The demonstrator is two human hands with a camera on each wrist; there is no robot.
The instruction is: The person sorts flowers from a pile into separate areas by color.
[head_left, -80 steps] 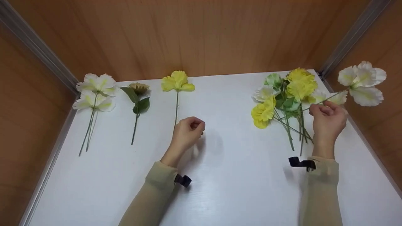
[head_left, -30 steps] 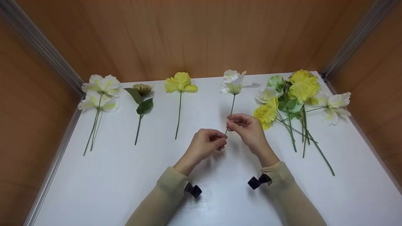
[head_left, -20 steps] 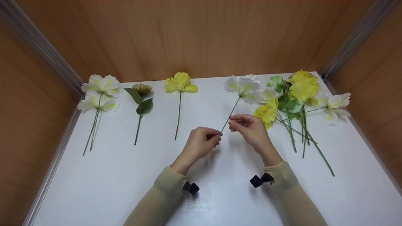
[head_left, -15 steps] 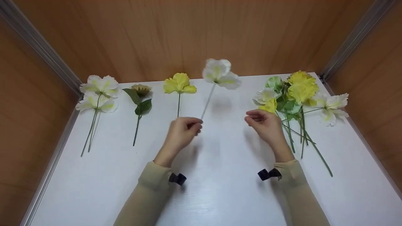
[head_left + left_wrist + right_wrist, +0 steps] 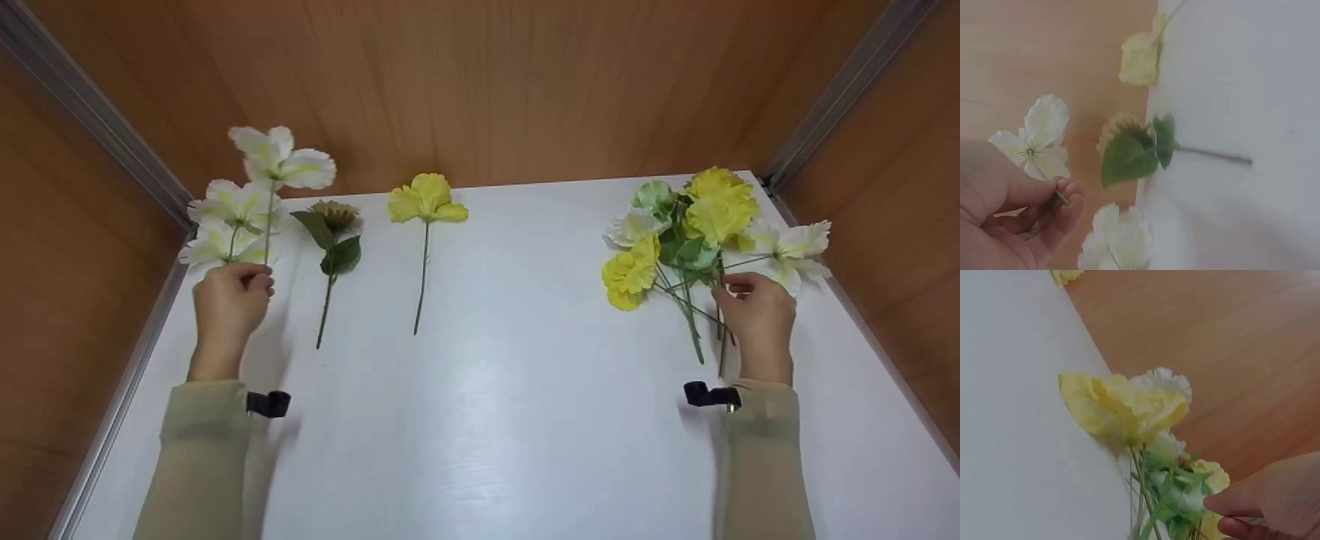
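Note:
In the head view my left hand [image 5: 232, 307] pinches the stem of a white flower [image 5: 281, 161] with yellow-green streaks. The bloom is raised above two similar white flowers [image 5: 232, 202] lying on the table, and my hand hides part of their stems. The left wrist view shows that stem [image 5: 1062, 197] between thumb and fingers. On the other side my right hand [image 5: 761, 319] is over the stems of a mixed flower pile [image 5: 690, 255]. In the right wrist view its thumb and fingers [image 5: 1241, 495] are apart beside green leaves, with no stem plainly gripped.
A brownish flower with dark green leaves [image 5: 341, 251] and one yellow flower [image 5: 427, 201] lie apart in a row on the white table [image 5: 480, 420]. Wooden panels [image 5: 480, 90] stand at the back and both sides. In the pile, yellow, white and pale green blooms overlap with crossing stems.
After both hands held the white flower near the middle, the right let go and moved right to the pile. The left hand carried the flower left, over the two white ones.

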